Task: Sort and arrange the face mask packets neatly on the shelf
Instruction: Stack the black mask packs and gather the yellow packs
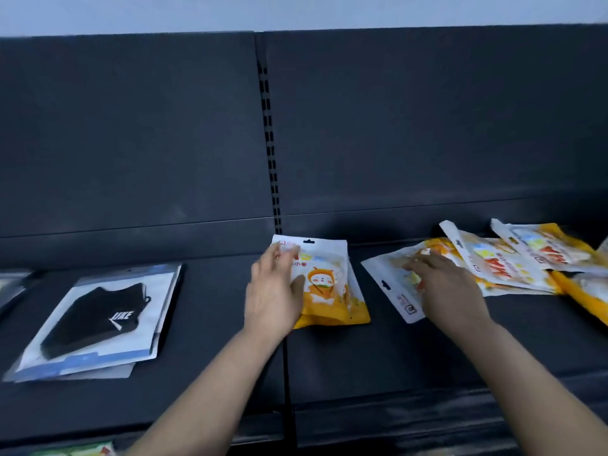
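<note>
A small stack of white-and-orange cartoon mask packets (332, 284) lies at the middle of the dark shelf (214, 307). My left hand (274, 291) rests on its left edge, fingers spread over the top corner. To the right, a loose heap of the same orange packets (513, 261) lies fanned out. My right hand (444, 287) presses flat on the nearest tilted packet (394, 291) of that heap. At the left lies a stack of clear packets with a black mask (95, 314) on top.
The shelf's dark back panel (131, 143) rises behind, with a slotted upright (271, 153) at the middle. Another clear packet (13, 284) shows at the far left edge. A green-printed packet (75, 450) peeks from a lower shelf at bottom left.
</note>
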Action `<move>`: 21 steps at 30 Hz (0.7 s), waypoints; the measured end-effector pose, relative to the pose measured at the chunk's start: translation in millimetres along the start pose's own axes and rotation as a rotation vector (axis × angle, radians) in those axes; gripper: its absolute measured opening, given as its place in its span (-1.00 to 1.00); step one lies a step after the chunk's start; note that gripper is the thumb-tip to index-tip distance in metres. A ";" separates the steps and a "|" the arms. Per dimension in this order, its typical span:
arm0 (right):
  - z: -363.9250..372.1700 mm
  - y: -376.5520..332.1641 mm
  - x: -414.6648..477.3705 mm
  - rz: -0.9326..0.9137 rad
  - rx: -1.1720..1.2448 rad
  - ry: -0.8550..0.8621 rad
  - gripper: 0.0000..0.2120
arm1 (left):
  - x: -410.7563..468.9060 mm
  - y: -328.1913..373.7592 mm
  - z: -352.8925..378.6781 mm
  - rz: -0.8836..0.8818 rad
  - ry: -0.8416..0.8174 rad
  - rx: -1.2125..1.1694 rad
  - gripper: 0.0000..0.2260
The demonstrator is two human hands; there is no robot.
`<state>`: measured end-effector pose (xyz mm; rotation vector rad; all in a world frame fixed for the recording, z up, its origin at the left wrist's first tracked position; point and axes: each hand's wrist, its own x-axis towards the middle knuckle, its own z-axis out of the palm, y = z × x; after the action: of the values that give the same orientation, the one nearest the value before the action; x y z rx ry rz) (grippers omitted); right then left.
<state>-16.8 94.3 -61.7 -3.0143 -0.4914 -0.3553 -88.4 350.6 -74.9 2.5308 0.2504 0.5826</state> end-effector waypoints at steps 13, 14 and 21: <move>-0.2 30.8 5.5 -0.192 -0.097 -0.146 -0.59 | 8.2 52.0 11.0 -0.118 -0.364 0.257 -0.80; -1.5 30.5 6.1 -0.193 0.011 -0.116 -0.59 | 8.2 56.1 12.9 -0.138 -0.350 0.274 -0.81; -5.0 95.4 12.9 0.031 0.077 0.030 -0.60 | 0.2 134.1 48.0 0.056 -0.163 0.256 -0.73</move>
<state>24.5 7.4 -56.6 -2.9343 -0.4442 -0.3707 -58.4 215.7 -40.4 2.8227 0.2067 0.3818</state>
